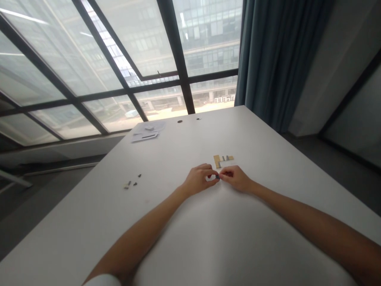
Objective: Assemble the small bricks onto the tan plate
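Dark blue-grey, a tiny blocky piece (pixel 217 177) sits between both hands just above the tabletop (pixel 178 159), its detail too small to tell. Fingers of the left hand (pixel 198 179) pinch it from nine o'clock; those of the right hand (pixel 238 178) meet its three o'clock edge, whether gripping I cannot tell. Yellow plates (pixel 216 158) lie near, at twelve.

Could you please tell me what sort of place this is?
Probably an office or meeting room: there is a large white table, tall dark-framed windows facing another building, and a long blue-grey curtain.
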Tool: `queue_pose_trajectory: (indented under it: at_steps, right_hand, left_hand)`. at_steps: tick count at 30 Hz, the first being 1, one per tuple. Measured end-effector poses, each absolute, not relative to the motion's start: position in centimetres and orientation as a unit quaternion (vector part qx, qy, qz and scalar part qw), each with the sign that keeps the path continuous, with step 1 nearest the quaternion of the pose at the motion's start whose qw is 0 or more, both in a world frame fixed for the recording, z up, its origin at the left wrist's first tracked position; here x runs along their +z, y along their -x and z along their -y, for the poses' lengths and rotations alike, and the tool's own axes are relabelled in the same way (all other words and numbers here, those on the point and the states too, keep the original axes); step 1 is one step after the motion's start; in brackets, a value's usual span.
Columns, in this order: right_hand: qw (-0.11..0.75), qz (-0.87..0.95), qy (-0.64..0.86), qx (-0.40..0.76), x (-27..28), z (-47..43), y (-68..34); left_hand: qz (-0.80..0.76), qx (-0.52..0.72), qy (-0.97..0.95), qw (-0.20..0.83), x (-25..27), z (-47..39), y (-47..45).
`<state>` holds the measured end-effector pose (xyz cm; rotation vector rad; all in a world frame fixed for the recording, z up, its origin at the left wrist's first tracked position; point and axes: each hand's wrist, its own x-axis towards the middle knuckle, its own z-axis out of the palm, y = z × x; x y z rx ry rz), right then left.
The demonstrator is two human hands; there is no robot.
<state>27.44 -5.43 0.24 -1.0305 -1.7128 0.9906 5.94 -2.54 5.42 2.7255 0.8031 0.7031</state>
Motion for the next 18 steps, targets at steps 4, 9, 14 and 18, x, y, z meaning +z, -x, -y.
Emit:
queue_pose_trajectory:
  at_steps: [4, 9, 14, 18]
  right_hand:
    - [0.434, 0.674, 0.406, 0.438, -0.1, 5.2, -27.6]
    - [0.461, 0.646, 0.423, 0.438, 0.3, 5.3, -27.6]
    - [0.441, 0.652, 0.414, 0.458, 0.7, 5.4, -27.6]
    - [0.431, 0.653, 0.408, 0.471, 0.5, 5.3, -27.8]
  left_hand:
    - [-0.25, 0.266, -0.923, 0.125, 4.2, 2.4, -5.7]
    - [-0.318, 0.35, -0.87, 0.138, 2.4, 2.9, -6.0]
    - [-0.315, 0.386, -0.855, 0.144, 1.4, 3.3, -6.4]
    - [-0.291, 0.383, -0.865, 0.142, 1.1, 3.2, -6.2]
